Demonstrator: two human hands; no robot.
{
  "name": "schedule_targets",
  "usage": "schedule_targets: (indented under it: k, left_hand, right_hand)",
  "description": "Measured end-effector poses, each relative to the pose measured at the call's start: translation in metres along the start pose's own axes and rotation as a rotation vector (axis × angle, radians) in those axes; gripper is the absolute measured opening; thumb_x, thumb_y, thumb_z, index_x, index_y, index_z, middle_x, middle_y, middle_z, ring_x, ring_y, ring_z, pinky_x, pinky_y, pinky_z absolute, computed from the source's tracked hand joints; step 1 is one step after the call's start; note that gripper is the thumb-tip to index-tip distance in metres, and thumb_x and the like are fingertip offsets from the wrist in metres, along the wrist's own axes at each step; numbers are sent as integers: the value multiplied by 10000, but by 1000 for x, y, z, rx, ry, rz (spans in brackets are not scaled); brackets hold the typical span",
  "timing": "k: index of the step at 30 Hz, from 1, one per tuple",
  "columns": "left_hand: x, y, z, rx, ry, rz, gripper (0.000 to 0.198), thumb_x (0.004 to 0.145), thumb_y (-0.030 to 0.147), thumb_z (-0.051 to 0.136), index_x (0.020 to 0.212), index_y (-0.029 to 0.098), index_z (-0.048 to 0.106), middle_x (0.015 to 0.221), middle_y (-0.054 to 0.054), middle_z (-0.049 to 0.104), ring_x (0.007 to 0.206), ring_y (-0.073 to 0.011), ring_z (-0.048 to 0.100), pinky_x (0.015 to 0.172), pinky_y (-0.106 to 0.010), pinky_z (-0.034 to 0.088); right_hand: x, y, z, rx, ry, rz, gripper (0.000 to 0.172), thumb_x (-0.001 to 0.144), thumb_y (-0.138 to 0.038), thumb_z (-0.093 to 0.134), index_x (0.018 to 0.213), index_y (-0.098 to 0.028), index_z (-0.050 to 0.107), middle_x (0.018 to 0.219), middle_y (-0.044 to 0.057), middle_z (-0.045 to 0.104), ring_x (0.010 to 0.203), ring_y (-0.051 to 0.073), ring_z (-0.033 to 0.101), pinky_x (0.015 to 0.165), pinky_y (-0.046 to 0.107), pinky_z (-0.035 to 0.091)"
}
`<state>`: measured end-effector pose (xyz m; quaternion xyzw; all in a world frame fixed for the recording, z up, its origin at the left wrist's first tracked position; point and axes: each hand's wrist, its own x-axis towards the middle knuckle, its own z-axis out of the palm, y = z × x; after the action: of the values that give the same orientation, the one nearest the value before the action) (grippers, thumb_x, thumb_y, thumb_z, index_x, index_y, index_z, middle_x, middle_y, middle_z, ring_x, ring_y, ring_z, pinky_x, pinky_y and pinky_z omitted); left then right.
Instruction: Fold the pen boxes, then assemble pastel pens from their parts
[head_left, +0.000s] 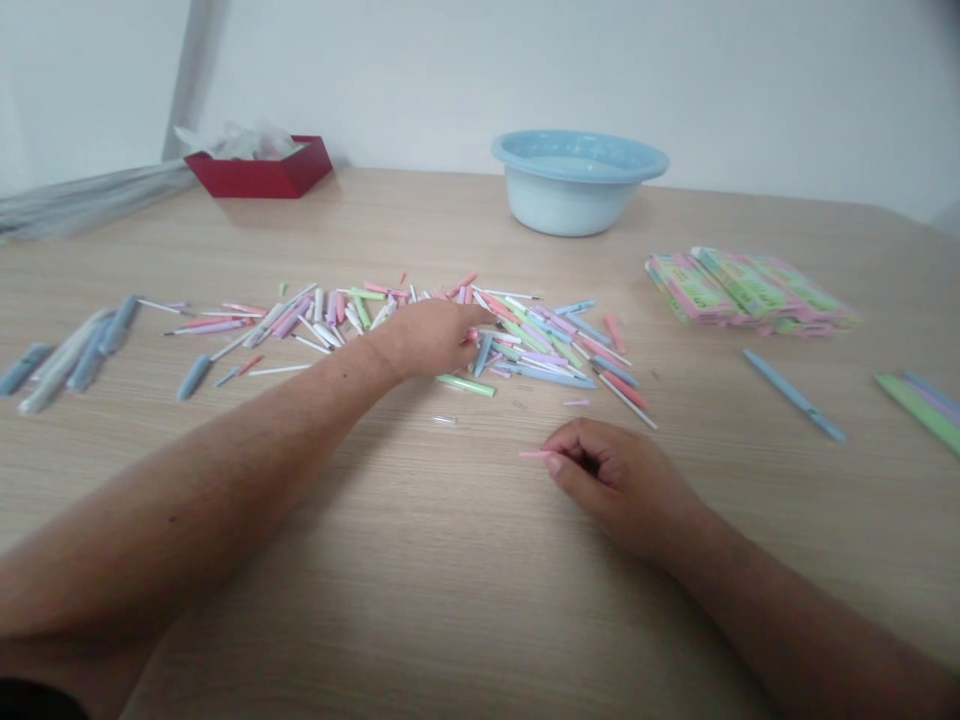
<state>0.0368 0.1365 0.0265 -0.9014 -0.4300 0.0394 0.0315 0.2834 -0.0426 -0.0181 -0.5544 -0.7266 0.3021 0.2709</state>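
Note:
A wide heap of pastel pen parts [540, 345], with barrels, caps and white refills in pink, purple, green, blue and white, lies across the middle of the table. My left hand [442, 338] reaches into the heap near its centre, a finger stretched over the parts; a small pink piece shows by its fingers, and whether it is gripped is unclear. My right hand [611, 480] is closed in front of the heap, pinching a thin pink part [534, 455] between thumb and forefinger. Near it lie a small purple piece [576, 403] and a short clear tube [445, 420].
A light blue basin [574, 200] and a red box [262, 178] holding clear plastic stand at the back. Patterned packets [750, 290] lie right. A blue pen [795, 395] and more pens [919, 405] lie farther right; blue and white pens [67, 365] lie left.

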Motion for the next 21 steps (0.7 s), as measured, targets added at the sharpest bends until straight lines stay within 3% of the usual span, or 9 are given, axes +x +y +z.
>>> schedule_targets:
  k: [5,13,21]
  left_hand:
    - [12,13,6,56,-54,43,578,1037,338,549,1594,303,698,1200,-103,876,1043,-333,843,849,-380,595]
    - [-3,-10,10,-88,-71,75,508,994,321,608,1462,322,805,1303,-39,876,1174,-268,821,1013,-325,590]
    - [-20,-22,10,-111,-94,51,535,1000,313,578,1489,350,794,1340,-16,867,1207,-256,814,1062,-328,584]
  right_hand:
    - [-2,0,0,10,-6,-6,154,997,-278,654,975,-241,802,809,-3,768,723,172,681,672,302,448]
    - [0,-1,1,11,-12,-6,141,996,-252,672,1000,-235,812,848,-1,791,745,170,686,688,304,445]
    - [1,-2,0,15,-18,-26,156,1002,-254,664,1007,-220,816,875,9,812,776,172,701,711,309,450]
